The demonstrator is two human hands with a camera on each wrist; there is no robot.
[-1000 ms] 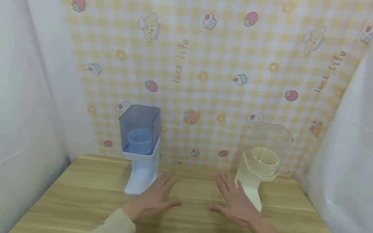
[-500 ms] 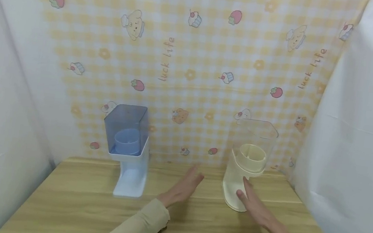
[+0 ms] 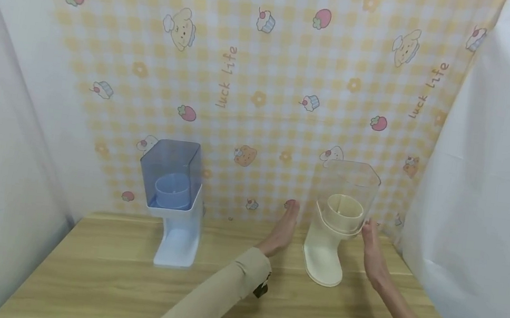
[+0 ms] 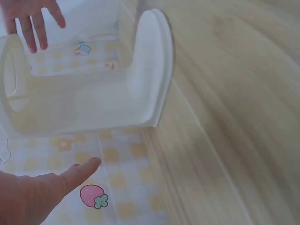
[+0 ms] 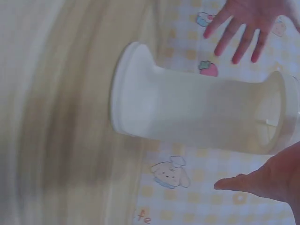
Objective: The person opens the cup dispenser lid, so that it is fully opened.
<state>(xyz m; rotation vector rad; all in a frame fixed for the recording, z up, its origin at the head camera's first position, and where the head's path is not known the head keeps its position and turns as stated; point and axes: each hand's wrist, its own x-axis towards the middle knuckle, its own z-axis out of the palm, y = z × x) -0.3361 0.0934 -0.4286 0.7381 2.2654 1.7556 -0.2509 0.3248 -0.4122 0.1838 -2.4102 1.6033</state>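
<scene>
Cream-coloured and plastic-looking, the clear-topped curved dispenser stands upright on the pale wooden table between the person's left hand and right hand, fingers extended, gripping nothing; right-hand contact is unclear. Level, matched pressure should steady it best.

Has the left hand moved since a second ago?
Yes: the left hand has moved right, away from the blue dispenser to beside the cream dispenser.

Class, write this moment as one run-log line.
left hand: beside cream dispenser, apart; right hand: its other side, contact unclear; blue dispenser: upright, untouched
</scene>
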